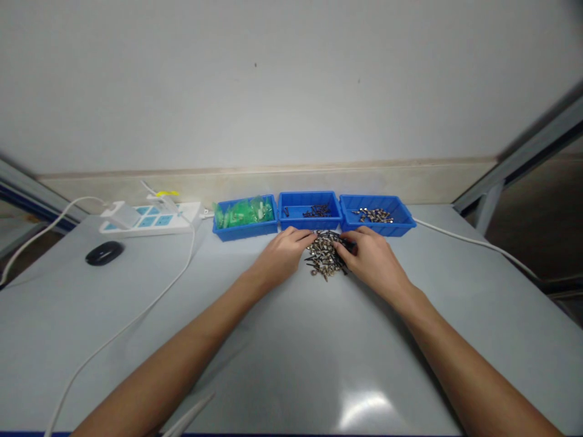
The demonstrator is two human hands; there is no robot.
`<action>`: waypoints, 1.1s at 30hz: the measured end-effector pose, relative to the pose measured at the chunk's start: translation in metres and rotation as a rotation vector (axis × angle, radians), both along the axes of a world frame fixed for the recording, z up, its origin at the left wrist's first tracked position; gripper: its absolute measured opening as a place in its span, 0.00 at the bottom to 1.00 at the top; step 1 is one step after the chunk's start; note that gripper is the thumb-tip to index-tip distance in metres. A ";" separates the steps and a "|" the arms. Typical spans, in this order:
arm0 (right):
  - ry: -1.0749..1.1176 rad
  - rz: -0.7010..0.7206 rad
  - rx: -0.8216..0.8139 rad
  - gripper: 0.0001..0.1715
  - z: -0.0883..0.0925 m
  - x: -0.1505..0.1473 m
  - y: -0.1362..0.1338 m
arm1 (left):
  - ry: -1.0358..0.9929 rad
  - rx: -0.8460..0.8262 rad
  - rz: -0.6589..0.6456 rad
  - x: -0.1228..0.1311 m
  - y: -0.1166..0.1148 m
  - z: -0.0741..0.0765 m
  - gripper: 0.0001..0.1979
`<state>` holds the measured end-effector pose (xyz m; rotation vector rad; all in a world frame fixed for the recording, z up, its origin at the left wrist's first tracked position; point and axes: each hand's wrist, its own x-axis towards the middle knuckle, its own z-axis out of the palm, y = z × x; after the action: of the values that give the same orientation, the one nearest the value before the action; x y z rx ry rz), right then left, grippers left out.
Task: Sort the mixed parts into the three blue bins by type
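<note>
A loose pile of small screws (324, 256), some silvery and some black, lies on the grey table between my hands. My left hand (283, 254) reaches the pile's upper left edge, thumb and forefinger closed together; anything between their tips is too small to make out. On the right side, my right hand (374, 258) curls its thumb and fingers around black screws (350, 245) at the pile's edge. Just behind stand three blue bins: the middle bin (310, 223) has dark screws, the right bin (395, 229) silvery screws, and the left bin (246, 230) green plastic bags.
A white power strip (136, 231) with plugged-in adapters sits at the back left. Near it rests a black computer mouse (104, 253). One white cable (157, 298) runs down the table's left side; another cable (473, 242) leads off right. A wall (291, 91) rises behind the bins.
</note>
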<state>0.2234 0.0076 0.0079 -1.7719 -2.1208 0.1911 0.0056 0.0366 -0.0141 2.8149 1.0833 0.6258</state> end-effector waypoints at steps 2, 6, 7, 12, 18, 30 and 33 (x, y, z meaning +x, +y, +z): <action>0.071 0.030 -0.002 0.14 -0.001 0.001 0.001 | -0.063 -0.009 -0.013 -0.003 -0.002 -0.003 0.22; 0.192 0.047 -0.001 0.12 0.000 0.002 0.002 | -0.188 -0.019 0.022 -0.004 -0.010 -0.001 0.18; 0.203 0.042 0.011 0.12 0.001 0.002 0.002 | -0.226 -0.029 0.038 -0.004 -0.013 0.001 0.16; 0.245 0.030 0.126 0.11 0.007 0.003 0.001 | -0.317 -0.150 0.043 -0.006 -0.026 0.006 0.06; 0.322 0.062 0.200 0.10 0.010 0.002 -0.002 | -0.267 -0.207 0.038 -0.009 -0.029 -0.001 0.05; 0.399 0.072 0.169 0.10 0.007 0.000 0.000 | -0.301 -0.280 0.142 0.000 -0.027 -0.007 0.04; 0.414 0.088 0.144 0.11 0.006 -0.001 -0.001 | -0.313 -0.284 0.144 -0.001 -0.028 -0.006 0.04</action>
<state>0.2227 0.0066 0.0142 -1.4146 -1.8618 0.3825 0.0042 0.0086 -0.0205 2.3220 1.2077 0.8185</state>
